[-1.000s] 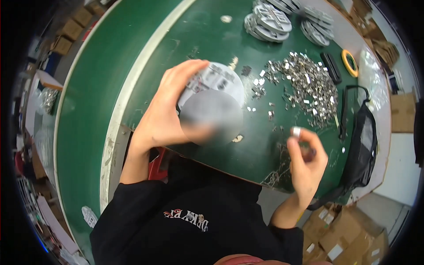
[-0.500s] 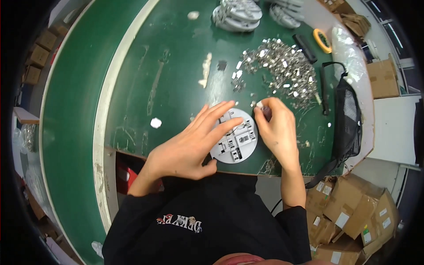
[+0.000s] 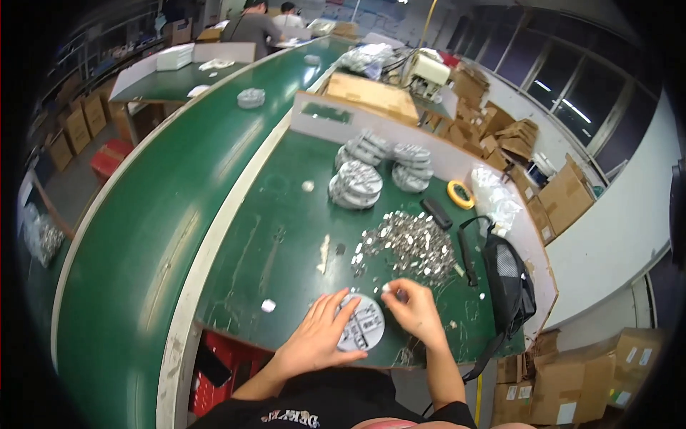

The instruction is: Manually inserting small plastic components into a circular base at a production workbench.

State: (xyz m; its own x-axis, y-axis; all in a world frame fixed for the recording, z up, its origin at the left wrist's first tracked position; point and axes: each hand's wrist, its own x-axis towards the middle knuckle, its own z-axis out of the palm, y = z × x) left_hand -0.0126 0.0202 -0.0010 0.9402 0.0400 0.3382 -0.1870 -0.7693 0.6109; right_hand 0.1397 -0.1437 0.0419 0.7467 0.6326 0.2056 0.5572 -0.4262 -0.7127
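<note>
A round grey plastic disc [image 3: 370,323], its upper face full of small slots and fittings, lies near the table's front edge. My left hand [image 3: 314,336] rests over its left side, fingers at the far rim and thumb at the near one, steadying it. Just right of the disc, my right hand [image 3: 416,313] is closed in a pinch on a small white piece [image 3: 386,289]; its exact kind is too small to tell. Beyond the hands spreads a heap of small shiny metal parts [image 3: 418,243].
Stacks of grey discs [image 3: 355,184] stand farther back. Right of the metal heap are a black bar-shaped object [image 3: 436,213], a yellow tape roll [image 3: 461,194] and a black mesh bag [image 3: 511,279]. A green conveyor belt [image 3: 164,229] runs along the left. Two people [image 3: 251,28] sit far off.
The view has tilted up, bringing the conveyor's far end, the people and the windows in. Both hands remain by the disc, the right still pinching beside it.
</note>
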